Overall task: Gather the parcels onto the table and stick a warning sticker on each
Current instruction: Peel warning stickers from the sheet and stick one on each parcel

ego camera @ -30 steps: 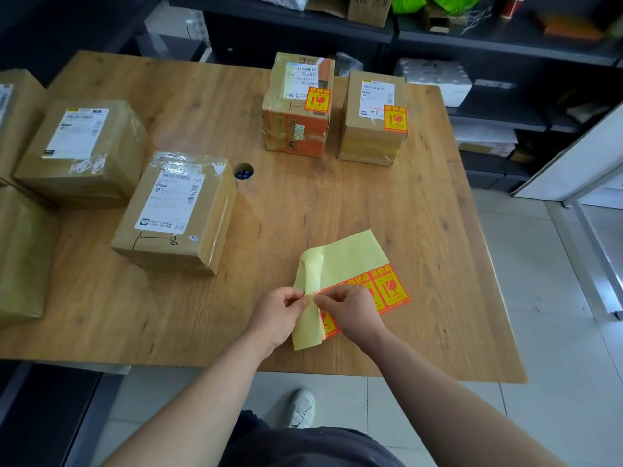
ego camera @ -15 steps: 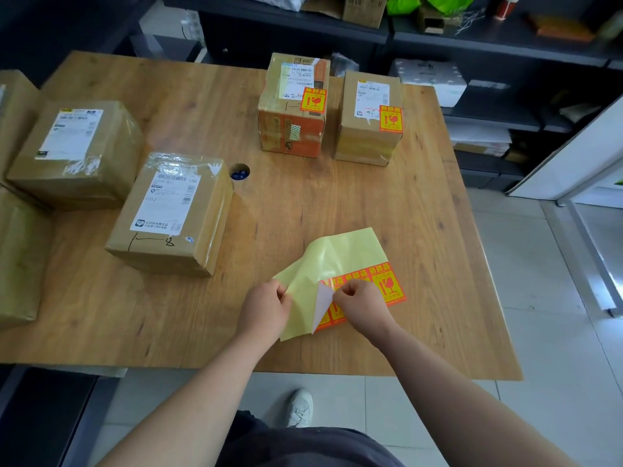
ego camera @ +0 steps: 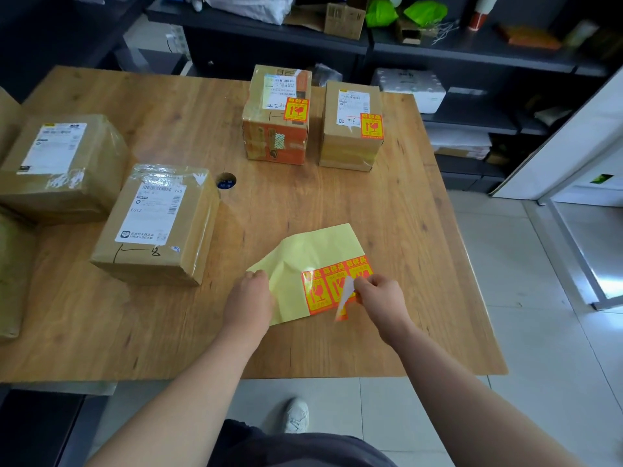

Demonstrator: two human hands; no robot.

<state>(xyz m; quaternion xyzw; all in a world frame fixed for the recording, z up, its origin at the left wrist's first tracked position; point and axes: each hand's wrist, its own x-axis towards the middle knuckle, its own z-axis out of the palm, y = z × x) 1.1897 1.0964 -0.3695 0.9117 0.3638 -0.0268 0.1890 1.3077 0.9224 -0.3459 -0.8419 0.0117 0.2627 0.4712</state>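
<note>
A yellow backing sheet (ego camera: 303, 257) with a row of orange warning stickers lies near the front of the wooden table (ego camera: 387, 210). My left hand (ego camera: 249, 298) holds the sheet's left edge down. My right hand (ego camera: 381, 301) pinches one sticker (ego camera: 343, 298), peeled up with its white back showing. At the back stand two parcels that carry stickers, an orange-brown one (ego camera: 276, 123) and a plain brown one (ego camera: 350, 129). At the left, a parcel with a white label (ego camera: 158, 224) and another (ego camera: 60, 166) bear no sticker.
More brown parcels (ego camera: 13, 264) poke in at the far left edge. A round cable hole (ego camera: 226, 181) sits mid-table. Dark shelves (ego camera: 472, 48) with boxes and bags stand behind the table, and a white frame (ego camera: 573, 230) is on the tiled floor at the right.
My hands have drawn apart: the left pulled the folded backing sheet flat to the left, and the right peeled a sticker off to the right.
</note>
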